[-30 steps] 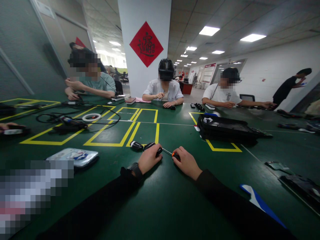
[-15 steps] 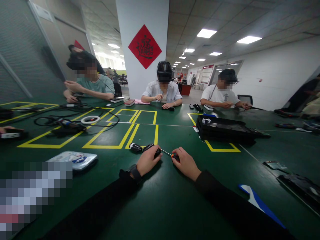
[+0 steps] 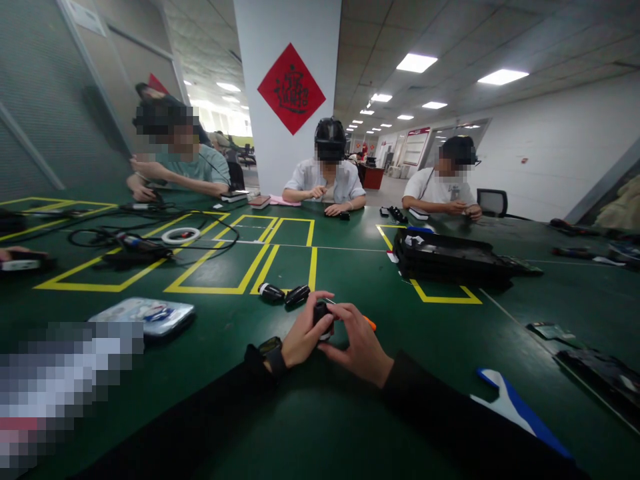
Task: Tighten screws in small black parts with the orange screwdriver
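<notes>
A small black cylindrical part (image 3: pixel 323 320) is between my hands above the green table (image 3: pixel 320 413). My left hand (image 3: pixel 303 333) wraps round it from the left, thumb in front. From the right, the fingers and thumb of my right hand (image 3: pixel 359 340) close on the same part. The orange handle (image 3: pixel 371 323) of a screwdriver shows behind my right hand; its shaft is mostly hidden by the fingers. Just beyond my left hand lie two more black cylindrical parts, one with a white end (image 3: pixel 271 292) and one all dark (image 3: pixel 297 297).
At the left are a phone in a clear case (image 3: pixel 145 317), black cables (image 3: pixel 137 247) and a white ring (image 3: pixel 181 235). Black trays (image 3: pixel 450 257) stand at the right, with a blue and white tool (image 3: pixel 520 407) nearer. Several people sit across the table.
My left hand has lifted and turned up with the black part. My right hand has moved left onto that part; the screwdriver now lies behind it.
</notes>
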A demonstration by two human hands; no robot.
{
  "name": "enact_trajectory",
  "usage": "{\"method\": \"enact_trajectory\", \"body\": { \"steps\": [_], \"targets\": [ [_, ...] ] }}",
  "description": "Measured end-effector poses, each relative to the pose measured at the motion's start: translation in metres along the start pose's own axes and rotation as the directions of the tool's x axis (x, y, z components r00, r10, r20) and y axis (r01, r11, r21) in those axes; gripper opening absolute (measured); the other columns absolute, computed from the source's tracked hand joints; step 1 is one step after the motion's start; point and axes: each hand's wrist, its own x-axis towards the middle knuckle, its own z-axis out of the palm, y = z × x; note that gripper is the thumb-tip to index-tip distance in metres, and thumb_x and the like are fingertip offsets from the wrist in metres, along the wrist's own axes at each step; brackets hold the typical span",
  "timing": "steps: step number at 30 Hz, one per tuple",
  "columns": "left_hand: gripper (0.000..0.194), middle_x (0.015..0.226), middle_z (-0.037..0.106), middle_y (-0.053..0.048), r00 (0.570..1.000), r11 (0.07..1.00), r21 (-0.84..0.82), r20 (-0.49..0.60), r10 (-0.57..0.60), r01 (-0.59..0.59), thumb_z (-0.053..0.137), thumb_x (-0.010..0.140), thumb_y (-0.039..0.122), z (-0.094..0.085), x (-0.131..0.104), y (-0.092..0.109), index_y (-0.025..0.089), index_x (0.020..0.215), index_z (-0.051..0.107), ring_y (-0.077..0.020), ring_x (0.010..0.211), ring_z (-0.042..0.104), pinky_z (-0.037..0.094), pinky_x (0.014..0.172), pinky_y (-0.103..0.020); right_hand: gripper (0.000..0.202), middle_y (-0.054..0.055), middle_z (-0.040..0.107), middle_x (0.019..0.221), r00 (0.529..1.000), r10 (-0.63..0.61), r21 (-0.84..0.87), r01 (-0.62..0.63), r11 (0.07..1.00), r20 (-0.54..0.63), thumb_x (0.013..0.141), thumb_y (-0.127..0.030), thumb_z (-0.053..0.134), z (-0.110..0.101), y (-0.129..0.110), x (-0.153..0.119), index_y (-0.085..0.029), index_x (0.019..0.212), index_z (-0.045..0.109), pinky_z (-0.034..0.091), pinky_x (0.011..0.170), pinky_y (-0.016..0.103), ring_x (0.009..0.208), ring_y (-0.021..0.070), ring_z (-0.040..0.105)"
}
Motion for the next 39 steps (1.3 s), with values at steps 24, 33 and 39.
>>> {"method": "enact_trajectory", "body": {
  "steps": [24,33,39],
  "targets": [
    [0.045,0.099,0.056,-0.006,0.988,0.992,0.125,0.154,-0.016,-0.003,0.045,0.078,0.029,-0.005,-0.012,0.01,0.018,0.12,0.035,-0.0156,0.074,0.056,0.045,0.063,-0.027,0.04,0.007,0.056,0.105,0.904,-0.254,-0.137,0.316,0.939,0.343,0.076,-0.03,0.056,-0.038,-0.017,0.025,-0.021,0.113,0.047,0.041,0.086,0.034,0.102,0.0188,0.049],
    [0.041,0.09,0.056,-0.004,0.969,0.878,0.449,0.238,0.06,-0.165,0.039,0.081,0.038,-0.018,-0.018,0.011,0.018,0.117,0.039,-0.0144,0.071,0.052,0.042,0.068,-0.028,0.033,0.006,0.06,0.097,0.964,0.151,-0.323,-0.075,0.943,0.219,0.074,-0.038,0.057,-0.072,0.018,-0.002,-0.02,0.102,0.056,0.042,0.076,0.031,0.088,0.0185,0.055],
    [0.028,0.098,0.052,-0.008,0.992,0.577,0.81,0.034,0.125,-0.101,0.044,0.08,0.036,-0.041,-0.002,-0.017,0.019,0.1,0.054,-0.0195,0.09,0.05,0.039,0.079,-0.032,0.038,0.012,0.062,0.092,0.747,0.626,-0.474,-0.644,0.6,-0.224,0.068,-0.043,0.059,-0.166,0.149,-0.059,-0.017,0.096,0.063,0.042,0.07,0.033,0.082,0.0227,0.057]
  ]
}}
